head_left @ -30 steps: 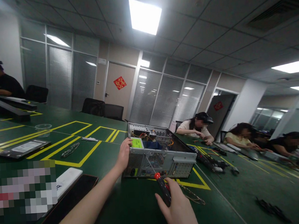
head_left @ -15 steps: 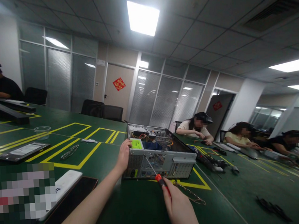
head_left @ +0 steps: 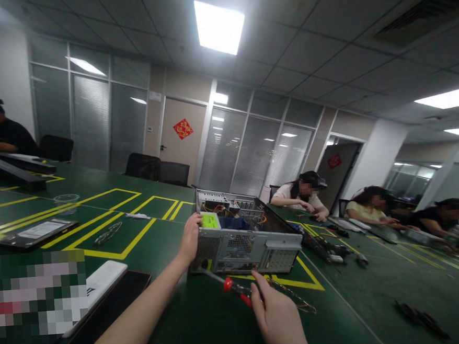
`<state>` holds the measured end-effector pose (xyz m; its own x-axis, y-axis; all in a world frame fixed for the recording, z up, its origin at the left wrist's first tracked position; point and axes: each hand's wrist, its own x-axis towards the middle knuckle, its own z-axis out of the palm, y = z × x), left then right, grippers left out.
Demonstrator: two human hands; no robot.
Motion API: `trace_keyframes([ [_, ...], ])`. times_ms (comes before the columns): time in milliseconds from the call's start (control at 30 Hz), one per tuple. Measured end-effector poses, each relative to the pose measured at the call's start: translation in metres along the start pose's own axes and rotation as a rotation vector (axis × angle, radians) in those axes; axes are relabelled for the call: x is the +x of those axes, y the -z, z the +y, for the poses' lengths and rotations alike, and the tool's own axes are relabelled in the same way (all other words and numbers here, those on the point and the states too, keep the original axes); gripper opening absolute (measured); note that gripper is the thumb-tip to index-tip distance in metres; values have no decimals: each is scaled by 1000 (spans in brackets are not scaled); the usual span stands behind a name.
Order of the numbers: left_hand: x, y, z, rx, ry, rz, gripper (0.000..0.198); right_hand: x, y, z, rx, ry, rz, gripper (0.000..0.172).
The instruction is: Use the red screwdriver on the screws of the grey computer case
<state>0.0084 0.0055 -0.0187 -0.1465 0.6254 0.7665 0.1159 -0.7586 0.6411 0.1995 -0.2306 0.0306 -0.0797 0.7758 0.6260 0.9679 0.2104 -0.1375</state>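
Note:
An open computer case (head_left: pixel 243 249) lies on the green table, with wires and a power supply with a bright green label (head_left: pixel 209 220) showing inside. My left hand (head_left: pixel 190 243) grips the case's near left edge beside that label. In my right hand (head_left: pixel 276 310) is a screwdriver (head_left: pixel 233 288) with a red and black handle. Its shaft points left toward the lower left corner of the case's rear panel; whether the tip touches it I cannot tell. My right index finger extends forward near the panel's bottom edge. A thin looped item (head_left: pixel 297 299) lies by this hand.
On the left are a hard drive (head_left: pixel 37 233), a clear cup (head_left: pixel 67 202), a dark phone (head_left: pixel 108 316) and a white slab-shaped item (head_left: pixel 100 288). Dark cables (head_left: pixel 325 246) lie right of the case. Several people sit around the table, which bears yellow tape lines.
The screwdriver has swung from pointing up at the middle of the rear panel to pointing left at its lower left corner. My right index finger has straightened. My left hand has stayed put.

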Motion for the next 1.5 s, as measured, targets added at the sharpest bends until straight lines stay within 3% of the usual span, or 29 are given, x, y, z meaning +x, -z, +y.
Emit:
trace_keyframes([
  [100,0,0,1,-7,-1,3,47,7,-8,1,5,-93,-160,27],
  [233,0,-1,0,-12,-1,3,48,13,-16,0,50,-203,-200,24],
  [433,0,-2,0,-11,9,-2,50,11,-18,6,194,-326,-381,8],
  [533,0,-2,1,-4,7,-1,50,8,-15,7,249,-327,-504,15],
  [600,0,-2,1,-4,0,4,51,7,-11,4,262,-315,-517,24],
  [767,0,-1,-1,-9,-4,1,51,8,0,-4,360,-297,-371,23],
  [867,-1,-2,-2,-3,0,6,50,8,5,-4,443,-258,-194,26],
  [1133,-1,-1,3,9,4,4,51,6,12,6,388,25,231,18],
  [1333,0,0,4,5,13,-11,52,5,13,6,333,229,373,20],
  [1500,0,0,3,3,15,-16,51,6,12,7,315,290,396,26],
])
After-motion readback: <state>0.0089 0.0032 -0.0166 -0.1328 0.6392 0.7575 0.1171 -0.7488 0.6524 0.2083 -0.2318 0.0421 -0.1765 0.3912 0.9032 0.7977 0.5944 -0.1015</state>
